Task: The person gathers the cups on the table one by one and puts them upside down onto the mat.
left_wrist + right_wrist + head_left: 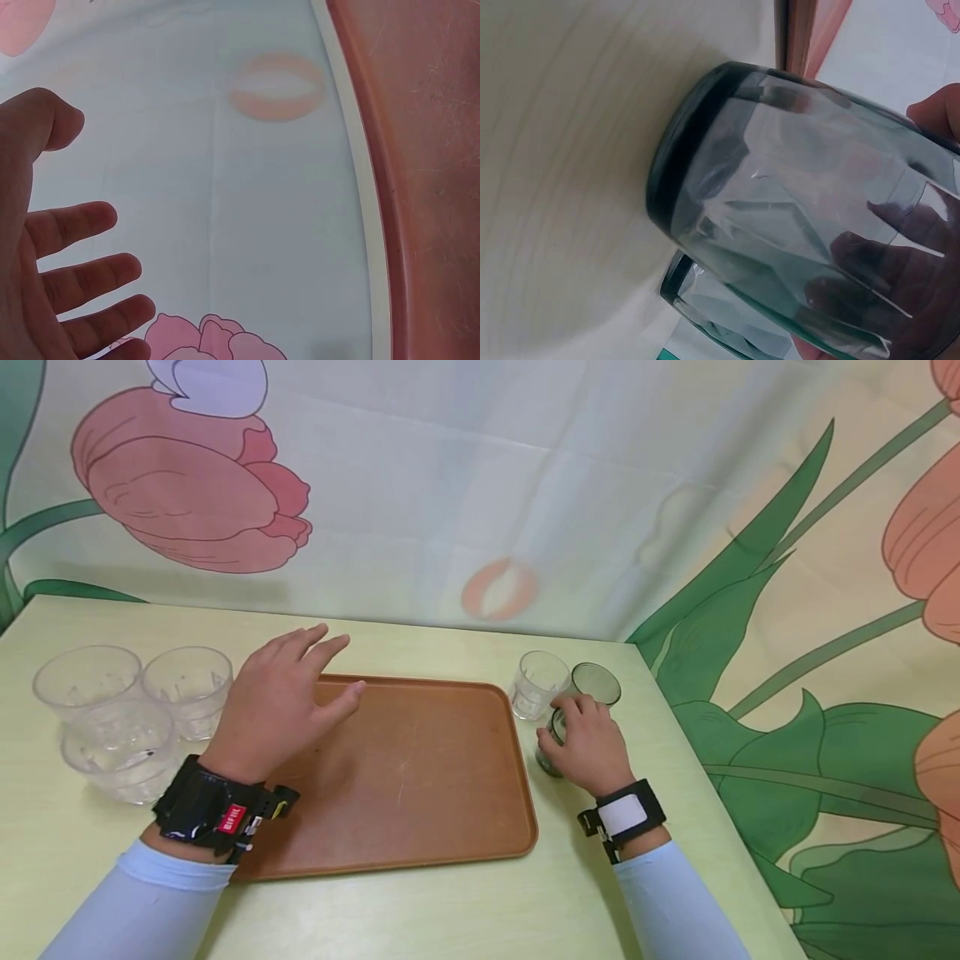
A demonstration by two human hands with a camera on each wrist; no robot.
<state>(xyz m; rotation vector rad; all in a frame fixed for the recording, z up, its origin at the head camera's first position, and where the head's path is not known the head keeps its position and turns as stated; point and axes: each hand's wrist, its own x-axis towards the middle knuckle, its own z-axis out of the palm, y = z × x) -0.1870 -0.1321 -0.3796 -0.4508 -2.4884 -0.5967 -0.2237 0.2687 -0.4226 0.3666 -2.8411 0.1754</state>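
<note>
My right hand [592, 745] grips a grey-green glass tumbler [772, 180] around its upper part, beside the tray's right edge. In the right wrist view the fingers show through its faceted wall, and its thick base is at the tabletop. Just behind it stand a clear glass [536, 692] and a second grey-green tumbler [597, 683]. My left hand [273, 710] hovers over the left part of the brown tray [427, 768], fingers spread and nothing in them. In the left wrist view its thumb and fingers are well apart.
Three clear glasses stand close together at the left of the table: one at the back left [86, 681], one by the tray [189, 693] and one in front [120, 760]. A flower-printed curtain [390, 485] hangs behind the table and along its right edge.
</note>
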